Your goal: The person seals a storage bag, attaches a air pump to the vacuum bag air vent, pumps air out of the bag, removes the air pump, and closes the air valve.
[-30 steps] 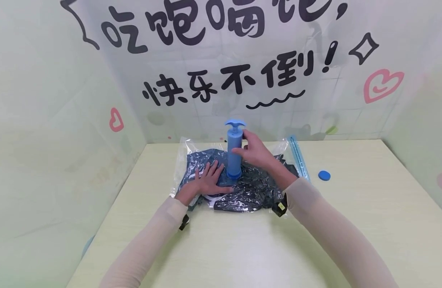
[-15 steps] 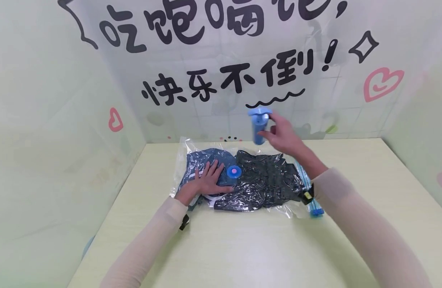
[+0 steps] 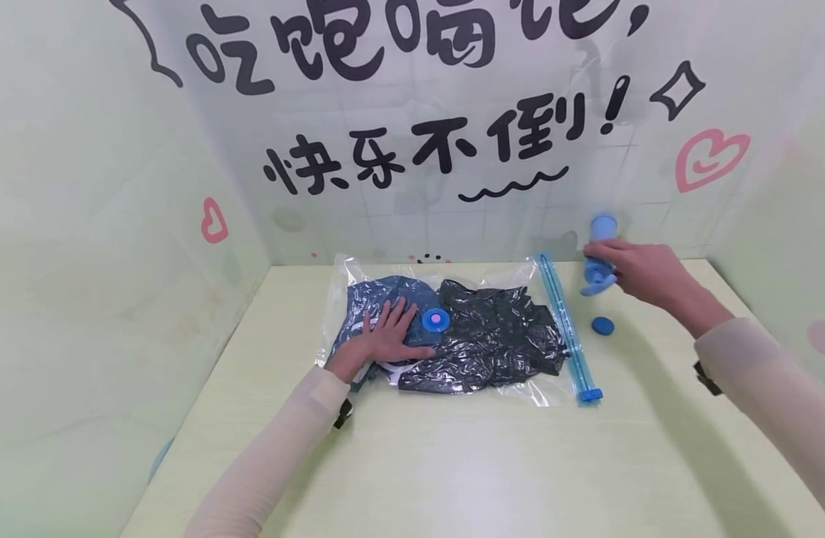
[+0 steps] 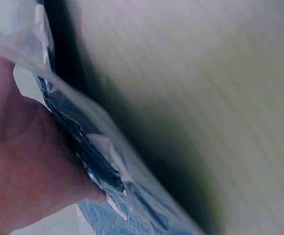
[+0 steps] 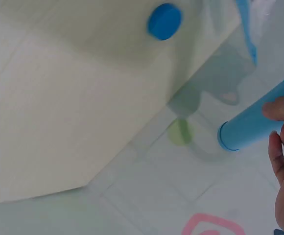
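Observation:
A clear vacuum storage bag (image 3: pixel 536 388) lies flat with dark, wrinkled clothing (image 3: pixel 493 336) inside. My left hand (image 3: pixel 385 340) rests on its left part, fingers spread. Beside that hand is the bag's round blue valve (image 3: pixel 436 320) with a pink centre, uncovered. My right hand (image 3: pixel 654 276) grips a blue hand pump (image 5: pixel 259 120) by its barrel, above the back right of the table. The pump is tipped over: its handle (image 3: pixel 597 284) points down toward me and its round end upward. Below it on the table lies a round blue cap (image 3: pixel 603 326).
A blue zip strip (image 3: pixel 559 314) runs along the bag's right edge, with a blue slider (image 3: pixel 589 397) at its near end. Behind the pale table (image 3: pixel 453 463) stands a printed wall (image 3: pixel 412 224); side walls flank it.
My right hand has lifted the pump off the valve, carried it right and turned it over near the cap. My left hand has stayed on the bag.

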Available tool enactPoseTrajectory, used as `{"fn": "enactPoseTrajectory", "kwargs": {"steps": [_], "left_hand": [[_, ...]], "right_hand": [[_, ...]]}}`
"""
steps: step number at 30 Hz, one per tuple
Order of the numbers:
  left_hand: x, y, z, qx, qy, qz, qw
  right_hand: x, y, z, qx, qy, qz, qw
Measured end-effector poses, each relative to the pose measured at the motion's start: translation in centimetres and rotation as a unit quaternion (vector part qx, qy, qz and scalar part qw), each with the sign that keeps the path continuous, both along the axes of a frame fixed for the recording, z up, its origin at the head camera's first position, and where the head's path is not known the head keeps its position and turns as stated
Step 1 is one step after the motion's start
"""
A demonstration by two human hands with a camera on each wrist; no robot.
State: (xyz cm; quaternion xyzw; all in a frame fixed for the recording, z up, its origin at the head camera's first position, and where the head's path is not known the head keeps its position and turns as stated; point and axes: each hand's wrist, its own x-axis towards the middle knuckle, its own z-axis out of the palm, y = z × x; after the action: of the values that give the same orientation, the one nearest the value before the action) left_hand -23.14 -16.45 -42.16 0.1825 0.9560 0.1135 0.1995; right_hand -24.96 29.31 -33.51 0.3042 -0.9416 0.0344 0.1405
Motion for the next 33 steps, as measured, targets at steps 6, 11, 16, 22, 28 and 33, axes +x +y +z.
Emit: {"fn": "enactPoseTrajectory", "kwargs": {"steps": [6,11,16,22,28,33], "left_hand": [[-0.4,-0.1,-0.7,0.008,-0.006,0.002,0.9999],[-0.1,0.2,0.0,0.003,-0.008,-0.001,1.0000],[0.2,0.2,0.4,0.003,-0.008,0.000,1.0000],[0.4,0.1,0.6,0.012,-0.011,0.003,0.9999],[0.4,0.1,0.6,0.010,-0.014,0.005,0.9998],[0.5,0.1,0.6,0.008,-0.009,0.002,0.9999]], "right_hand": [[1.1,4.2,-2.7,0.070,-0.057,-0.015,0.996],[2.2,6.8,-5.0,0.109,-0.032,0.022,0.993],[2.7,7.9,-6.8,0.132,-0.005,0.063,0.989],[2.8,8.1,-7.9,0.140,-0.018,0.067,0.988],[3.0,7.9,-8.1,0.132,-0.035,0.055,0.989],[3.1,7.8,-8.2,0.123,-0.062,0.033,0.990]]}}
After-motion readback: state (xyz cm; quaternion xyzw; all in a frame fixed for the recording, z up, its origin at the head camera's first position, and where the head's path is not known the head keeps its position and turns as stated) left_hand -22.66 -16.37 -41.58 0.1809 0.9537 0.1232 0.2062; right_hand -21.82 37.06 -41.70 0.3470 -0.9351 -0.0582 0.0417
